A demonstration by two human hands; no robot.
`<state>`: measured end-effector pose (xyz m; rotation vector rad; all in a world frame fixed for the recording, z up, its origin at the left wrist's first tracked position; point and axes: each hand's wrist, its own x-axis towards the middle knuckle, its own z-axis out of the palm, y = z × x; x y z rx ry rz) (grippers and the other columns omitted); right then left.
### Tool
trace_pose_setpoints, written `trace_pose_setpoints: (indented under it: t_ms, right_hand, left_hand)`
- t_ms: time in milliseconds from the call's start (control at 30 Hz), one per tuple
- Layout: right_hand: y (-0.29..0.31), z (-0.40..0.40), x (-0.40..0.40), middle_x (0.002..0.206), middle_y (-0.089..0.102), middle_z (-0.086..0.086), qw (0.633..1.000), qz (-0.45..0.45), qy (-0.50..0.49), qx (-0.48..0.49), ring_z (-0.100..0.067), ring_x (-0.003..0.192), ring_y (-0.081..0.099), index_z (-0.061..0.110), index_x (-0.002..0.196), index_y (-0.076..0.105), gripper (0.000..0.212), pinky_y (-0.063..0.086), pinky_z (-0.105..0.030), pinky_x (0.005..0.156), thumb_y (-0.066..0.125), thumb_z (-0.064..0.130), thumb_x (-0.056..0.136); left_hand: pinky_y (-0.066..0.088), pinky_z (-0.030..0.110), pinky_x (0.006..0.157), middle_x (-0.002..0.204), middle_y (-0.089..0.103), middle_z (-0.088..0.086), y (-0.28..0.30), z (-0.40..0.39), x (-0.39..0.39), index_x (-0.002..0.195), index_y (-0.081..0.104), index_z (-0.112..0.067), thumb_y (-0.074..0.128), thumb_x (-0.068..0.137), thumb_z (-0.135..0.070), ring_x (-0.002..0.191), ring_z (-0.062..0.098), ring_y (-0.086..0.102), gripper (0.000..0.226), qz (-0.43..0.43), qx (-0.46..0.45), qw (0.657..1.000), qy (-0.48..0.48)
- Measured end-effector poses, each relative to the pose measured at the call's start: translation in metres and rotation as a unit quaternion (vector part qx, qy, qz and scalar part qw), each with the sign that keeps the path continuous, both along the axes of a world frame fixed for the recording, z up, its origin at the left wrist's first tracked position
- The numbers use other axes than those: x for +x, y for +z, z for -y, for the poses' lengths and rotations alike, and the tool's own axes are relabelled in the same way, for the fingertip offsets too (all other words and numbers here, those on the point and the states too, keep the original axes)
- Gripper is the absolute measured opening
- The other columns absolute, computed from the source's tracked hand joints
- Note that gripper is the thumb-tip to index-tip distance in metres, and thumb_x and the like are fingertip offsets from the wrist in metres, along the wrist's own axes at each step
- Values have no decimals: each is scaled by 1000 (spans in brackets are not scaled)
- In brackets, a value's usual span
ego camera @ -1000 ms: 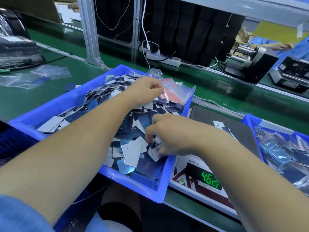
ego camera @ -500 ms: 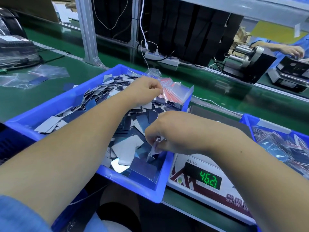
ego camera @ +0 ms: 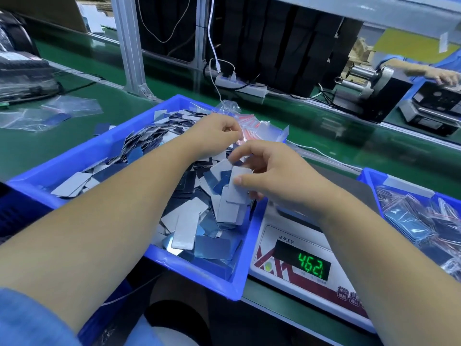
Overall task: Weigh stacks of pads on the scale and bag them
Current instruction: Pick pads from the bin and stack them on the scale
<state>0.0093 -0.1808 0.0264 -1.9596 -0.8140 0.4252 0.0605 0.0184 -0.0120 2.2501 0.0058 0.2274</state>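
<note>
Right hand (ego camera: pixel 274 176) pinches thin, light, slippery pads (ego camera: pixel 237 188) by edges; left hand (ego camera: pixel 214 136) grips bags (ego camera: pixel 262 131), I'd say.

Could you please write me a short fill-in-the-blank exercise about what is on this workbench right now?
1. The right hand pinches a few grey pads over the ____ bin.
2. The scale shows its reading in ____ digits.
3. The left hand rests at the far end of the bin, beside clear bags with ____ strips.

Missing words: blue; green; red
</note>
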Motion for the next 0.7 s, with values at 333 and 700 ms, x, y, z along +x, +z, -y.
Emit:
trace_pose_setpoints:
  t_ms: [333,700]
  right_hand:
    - [0,-2,-2,72,63,2,1000,3,-16,11,-20,55,64,12,88,64,6,50,-31,52,64,7,92]
    - [12,5,6,74,72,-2,979,-93,-127,125,-17,55,65,11,91,66,9,46,-24,45,60,5,94]
  left_hand:
    - [42,28,63,75,65,-10,2,0,-3,82,70,-32,61,91,-32,68,7,56,13,-5,4,1000,-2]
    - [40,29,60,71,59,-5,5,3,-5,67,63,-32,62,92,-30,64,14,50,24,-14,18,1000,-3]
